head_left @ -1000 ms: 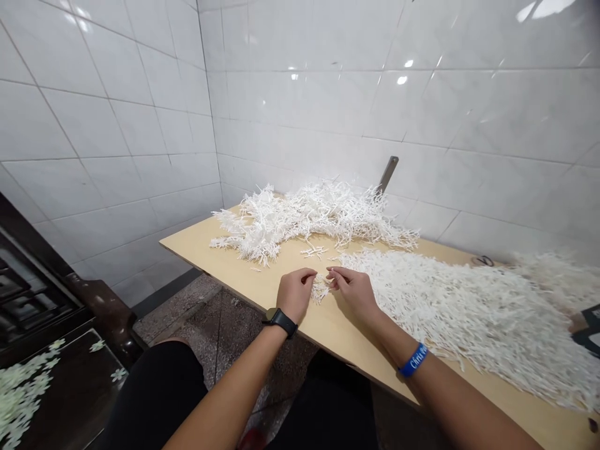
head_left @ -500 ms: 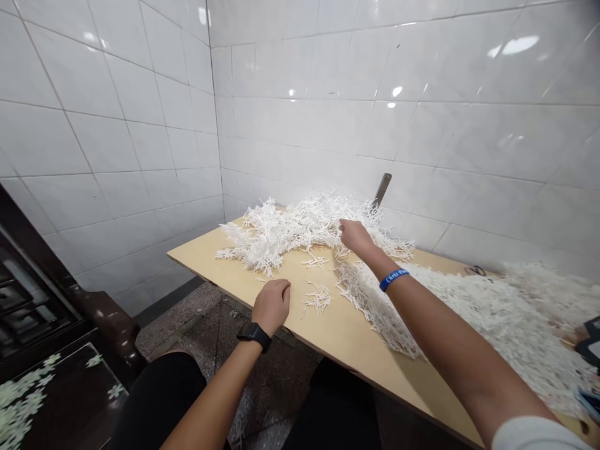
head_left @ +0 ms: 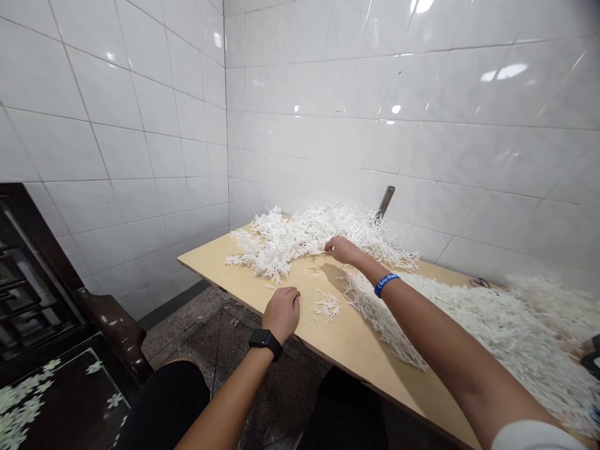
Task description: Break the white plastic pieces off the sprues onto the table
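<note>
My right hand [head_left: 344, 250], with a blue wristband, is above the table at the front edge of a heap of white, thin, branching sprigs [head_left: 290, 240]. Its thumb and fingers pinch together on what looks like one thin white sprig, mostly lost against the heap. My left hand [head_left: 282, 309], wearing a black watch, rests at the near table edge with its fingers curled together; anything inside is hidden. Between the hands lies a small scatter of short white pieces [head_left: 327, 306].
A large mass of white pieces [head_left: 478, 319] covers the table's right side. The wooden tabletop [head_left: 206, 256] meets tiled walls. A metal strip [head_left: 387, 201] stands up behind the heap. At lower left, a dark wooden chair [head_left: 112, 319] holds pale green flower shapes [head_left: 23, 400].
My right hand has come left and nearer, off the heap's edge. The loose sprig that lay in front of the heap is mostly gone from the table. My left hand stays by the edge.
</note>
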### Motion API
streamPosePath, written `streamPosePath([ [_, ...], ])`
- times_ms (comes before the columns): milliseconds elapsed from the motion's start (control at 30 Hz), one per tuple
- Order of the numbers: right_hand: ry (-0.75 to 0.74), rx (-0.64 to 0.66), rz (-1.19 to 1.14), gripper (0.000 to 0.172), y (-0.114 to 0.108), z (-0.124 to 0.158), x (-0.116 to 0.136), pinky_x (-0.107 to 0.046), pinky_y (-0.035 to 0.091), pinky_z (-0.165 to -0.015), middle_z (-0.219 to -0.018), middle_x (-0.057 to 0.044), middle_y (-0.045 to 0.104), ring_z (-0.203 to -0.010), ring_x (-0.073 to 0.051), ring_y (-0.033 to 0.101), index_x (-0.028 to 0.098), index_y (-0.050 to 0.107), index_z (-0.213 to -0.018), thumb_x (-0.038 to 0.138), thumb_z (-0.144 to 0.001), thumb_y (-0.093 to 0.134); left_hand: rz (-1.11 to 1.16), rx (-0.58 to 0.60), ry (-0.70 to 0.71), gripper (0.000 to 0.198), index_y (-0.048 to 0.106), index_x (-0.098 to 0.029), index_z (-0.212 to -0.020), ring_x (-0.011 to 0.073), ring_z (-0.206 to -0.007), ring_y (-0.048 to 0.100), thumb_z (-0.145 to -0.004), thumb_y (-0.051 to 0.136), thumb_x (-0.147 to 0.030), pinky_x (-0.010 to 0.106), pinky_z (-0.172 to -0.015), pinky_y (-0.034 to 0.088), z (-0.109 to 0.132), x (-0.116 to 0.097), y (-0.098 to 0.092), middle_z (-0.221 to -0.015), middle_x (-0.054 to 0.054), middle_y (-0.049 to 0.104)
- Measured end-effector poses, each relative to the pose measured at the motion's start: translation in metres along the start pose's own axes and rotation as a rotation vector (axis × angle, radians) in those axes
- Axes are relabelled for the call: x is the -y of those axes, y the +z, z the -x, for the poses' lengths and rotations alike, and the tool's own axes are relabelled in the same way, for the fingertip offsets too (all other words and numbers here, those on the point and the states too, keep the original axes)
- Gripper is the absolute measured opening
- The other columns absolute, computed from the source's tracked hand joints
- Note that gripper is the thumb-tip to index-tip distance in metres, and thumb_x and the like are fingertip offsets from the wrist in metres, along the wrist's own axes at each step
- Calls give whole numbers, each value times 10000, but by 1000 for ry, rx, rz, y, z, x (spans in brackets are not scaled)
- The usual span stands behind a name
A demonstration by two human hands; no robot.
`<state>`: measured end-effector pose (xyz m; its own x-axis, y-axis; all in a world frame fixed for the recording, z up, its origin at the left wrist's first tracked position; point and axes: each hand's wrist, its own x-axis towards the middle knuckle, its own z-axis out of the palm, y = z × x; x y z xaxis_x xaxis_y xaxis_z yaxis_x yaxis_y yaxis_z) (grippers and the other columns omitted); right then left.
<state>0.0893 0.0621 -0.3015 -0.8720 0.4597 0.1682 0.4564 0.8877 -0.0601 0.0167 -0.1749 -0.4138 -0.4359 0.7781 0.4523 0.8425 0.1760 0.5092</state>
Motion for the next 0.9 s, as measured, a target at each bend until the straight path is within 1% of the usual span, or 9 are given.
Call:
streamPosePath([
  [167,-91,-169,-9,226,-37,-2,9,-292,473,-749,-1041,-101,685,-884,-205,627,179,711,-973,231,-916,498,-3,-1,-4,259,681,-174,-931,220,-1022,589,-897,425,-174,348,-936,453,1,0,1,-1045,77,694],
  [400,-447,-923,-94,239,-85,-4,30,-329,504,-765,-985,-93,643,-881,-193,607,188,638,-1045,226,-960,418,10,-15,-23,252,673,-174,-936,221,-1027,586,-896,424,-175,347,-911,467,1,-1,1,-1044,83,690],
  [467,-445,-1074,-107,243,-98,-13,25,-336,497,-780,-980,-93,638,-907,-198,601,190,621,-1069,228,-964,406,14,-17,-23,248,670,-176,-936,218,-1016,588,-892,426,-171,345,-905,470,2,-1,1,-1037,80,691],
  [533,-352,-1177,-122,240,-107,-26,10,-350,487,-781,-951,-100,632,-888,-206,600,174,621,-1045,222,-955,403,11,-24,-22,246,668,-178,-929,216,-1009,586,-889,426,-165,345,-902,470,1,-1,2,-1028,78,692],
  [600,-201,-1191,-143,226,-110,-40,-10,-367,481,-760,-891,-104,630,-828,-216,600,158,628,-985,202,-929,413,8,-34,-24,244,665,-180,-924,214,-1008,586,-887,424,-160,344,-901,469,1,-1,3,-1022,76,691],
  [667,-47,-1125,-160,201,-108,-51,-31,-380,478,-739,-823,-98,632,-779,-228,598,159,632,-907,176,-887,433,5,-40,-35,240,662,-182,-918,210,-1010,586,-883,426,-155,342,-903,467,1,-1,3,-1015,75,690],
  [733,40,-1059,-169,184,-104,-57,-45,-387,479,-737,-807,-96,642,-773,-240,601,168,629,-869,168,-854,445,6,-38,-44,235,659,-185,-910,207,-1005,588,-880,428,-154,339,-899,467,1,0,4,-1002,73,689],
  [800,37,-1017,-165,183,-100,-58,-49,-389,480,-747,-835,-98,657,-788,-245,606,177,628,-875,182,-846,448,8,-35,-46,231,657,-186,-908,205,-1004,588,-878,431,-154,338,-897,468,1,0,5,-997,72,688],
  [900,-44,-946,-137,192,-97,-53,-40,-382,478,-765,-880,-104,670,-808,-241,608,180,640,-895,202,-849,455,3,-40,-42,229,655,-186,-917,207,-1011,584,-879,432,-156,340,-906,463,2,1,6,-1010,74,686],
])
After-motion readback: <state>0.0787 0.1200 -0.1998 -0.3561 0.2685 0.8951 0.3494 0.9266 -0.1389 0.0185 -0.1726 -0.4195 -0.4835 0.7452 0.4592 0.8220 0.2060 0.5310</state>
